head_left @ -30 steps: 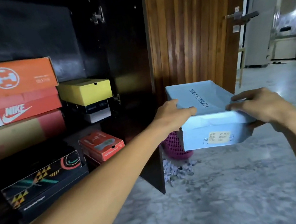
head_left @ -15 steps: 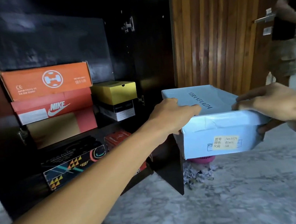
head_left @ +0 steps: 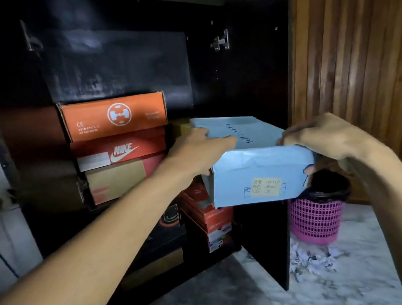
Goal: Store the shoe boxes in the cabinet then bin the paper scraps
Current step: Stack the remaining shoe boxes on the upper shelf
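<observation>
A light blue shoe box (head_left: 258, 169) with a yellow label is held in the air at the mouth of the dark cabinet (head_left: 118, 68). My left hand (head_left: 199, 150) grips its left top edge and my right hand (head_left: 324, 138) grips its right end, thumb underneath. Behind the box the yellow box is almost hidden. Stacked on the upper shelf are an orange box (head_left: 115, 115), a red Nike box (head_left: 120, 149) and a tan and red box (head_left: 125, 177). White paper scraps (head_left: 312, 261) lie on the floor below a pink bin (head_left: 315, 218).
The cabinet's right door (head_left: 268, 234) stands open, between the shelves and the pink bin. More red and black boxes (head_left: 204, 215) fill the lower shelf. A wooden panelled wall (head_left: 352, 49) rises at the right. The floor is grey marble.
The blue box has moved left and toward the cabinet, now covering the yellow box. The view has come closer to the shelves. The person who stood at the right is out of view.
</observation>
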